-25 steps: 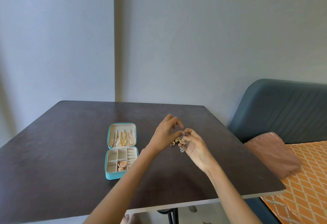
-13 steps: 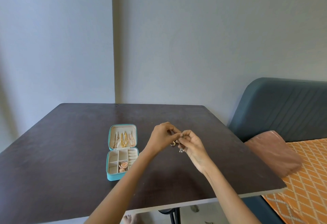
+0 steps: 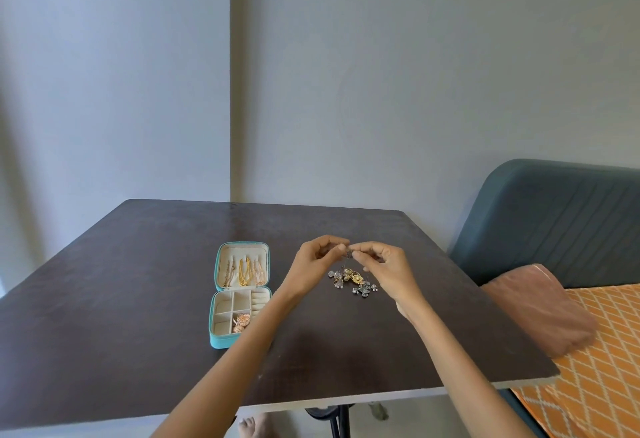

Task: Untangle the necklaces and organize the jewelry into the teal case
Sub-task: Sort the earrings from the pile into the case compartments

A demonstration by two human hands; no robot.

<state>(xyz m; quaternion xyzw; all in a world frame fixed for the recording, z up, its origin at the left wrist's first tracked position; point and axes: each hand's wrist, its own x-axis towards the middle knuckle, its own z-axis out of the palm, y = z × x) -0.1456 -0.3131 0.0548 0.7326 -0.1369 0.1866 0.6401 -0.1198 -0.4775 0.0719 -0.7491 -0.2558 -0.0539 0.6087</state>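
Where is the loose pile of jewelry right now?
In the head view the pile lies on the dark table, right of the open teal case, just below and between the left hand and right hand.

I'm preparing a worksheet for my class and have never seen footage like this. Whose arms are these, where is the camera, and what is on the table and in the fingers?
No machine here: a person wears a wide-angle camera on the head, looking forward and down, so both bare arms reach in from below. The left hand and right hand meet above a dark table, and together pinch a small dark piece of jewelry; it is too small to name. Beneath them a pile of loose jewelry, silver and gold pieces, lies on the table. To the left stands an open teal case: gold chains hang in its lid, and a rose-gold piece sits in one compartment. A padded seat is on the right.
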